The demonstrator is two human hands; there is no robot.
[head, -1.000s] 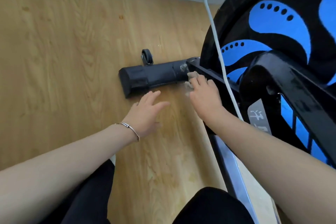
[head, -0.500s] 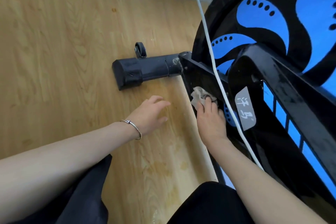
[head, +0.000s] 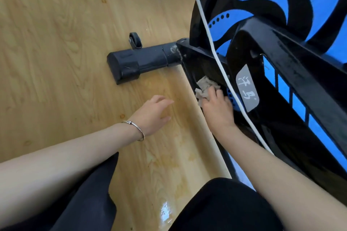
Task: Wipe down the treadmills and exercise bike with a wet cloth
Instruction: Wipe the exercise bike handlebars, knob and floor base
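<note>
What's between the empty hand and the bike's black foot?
Just bare wooden floor, as the head view shows. The left hand is apart from the foot.

1. A thin silver bangle (head: 135, 130) with a small bead at its join circles the wrist of the left hand (head: 154, 112).
2. Both forearms (head: 65, 157) are bare, behind the bangle and to its right.
3. Black trousers (head: 225, 206) cover both knees, below the bangle.

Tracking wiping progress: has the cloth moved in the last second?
Yes. The cloth, held by the right hand, has slid from the foot bar joint back along the frame toward the person, now beside the grey label.
</note>
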